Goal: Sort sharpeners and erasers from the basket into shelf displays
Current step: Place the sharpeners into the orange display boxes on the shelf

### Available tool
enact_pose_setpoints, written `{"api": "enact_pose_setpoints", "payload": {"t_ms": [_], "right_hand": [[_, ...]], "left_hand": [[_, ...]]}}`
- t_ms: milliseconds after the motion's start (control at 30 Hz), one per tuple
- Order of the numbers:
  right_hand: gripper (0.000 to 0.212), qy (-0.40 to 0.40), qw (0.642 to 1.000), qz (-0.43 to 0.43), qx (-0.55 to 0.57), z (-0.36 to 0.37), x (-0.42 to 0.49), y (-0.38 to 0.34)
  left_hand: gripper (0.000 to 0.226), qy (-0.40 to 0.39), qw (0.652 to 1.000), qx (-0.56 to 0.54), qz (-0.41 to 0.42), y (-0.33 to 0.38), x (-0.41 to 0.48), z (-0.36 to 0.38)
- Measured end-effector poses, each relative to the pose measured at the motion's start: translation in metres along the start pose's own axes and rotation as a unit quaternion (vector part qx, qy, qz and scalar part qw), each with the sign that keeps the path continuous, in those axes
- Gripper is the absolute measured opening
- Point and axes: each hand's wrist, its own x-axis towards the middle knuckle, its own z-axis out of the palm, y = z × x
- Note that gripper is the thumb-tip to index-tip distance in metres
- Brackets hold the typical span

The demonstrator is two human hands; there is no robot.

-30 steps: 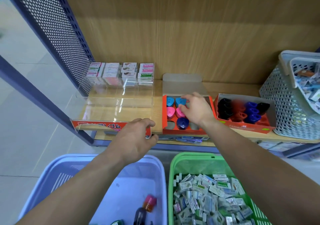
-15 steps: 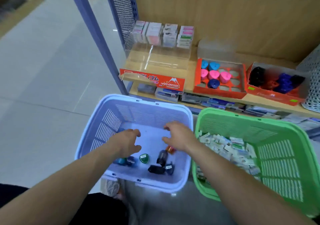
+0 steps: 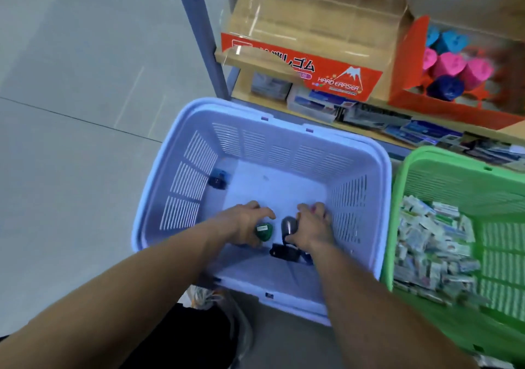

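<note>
Two hands were recorded low inside the lavender basket [image 3: 184, 187]. Half a second before they had been held above it, and a second before they had been up at the shelf displays.

- Left hand [image 3: 244, 223]: fingers were curled over the green sharpener [image 3: 264, 231], which was lodged under the palm.
- Right hand [image 3: 309, 226]: fingers and thumb were wrapped round the grey sharpener [image 3: 288, 225]. Something pink was glimpsed at its fingertips and could not be identified.
- Step, as judged: a fresh pick-up, one sharpener per hand, with neither yet lifted.
- Loose on the basket floor: a black sharpener [image 3: 284, 252] just below the right hand, and a dark blue sharpener [image 3: 218, 179] in the far left corner. So few were counted that this basket was judged nearly sorted.
- Green basket [image 3: 443, 155]: set just to the right, heaped with wrapped erasers [image 3: 434, 243], and touched by neither hand.
- Destinations: the orange sharpener tray [image 3: 409, 64], partly filled with blue, pink and navy pieces, and the clear eraser display [image 3: 284, 56] beside it. Both were set on the wooden shelf [image 3: 244, 87].
- Room: grey tiled floor [image 3: 71, 84] and a blue-grey shelf post [image 3: 199, 33].
</note>
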Motion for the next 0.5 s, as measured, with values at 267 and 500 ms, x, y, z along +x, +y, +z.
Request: {"api": "enact_pose_setpoints", "payload": {"t_ms": [267, 500], "right_hand": [[0.037, 0.011, 0.998, -0.059, 0.020, 0.027, 0.002, -0.006], [0.023, 0.016, 0.988, -0.086, 0.131, 0.026, 0.010, -0.020]], "left_hand": [[0.054, 0.025, 0.998, -0.045, 0.032, -0.022, 0.023, 0.021], [0.046, 0.085, 0.988, -0.130, -0.016, -0.018, 0.020, 0.016]]}}
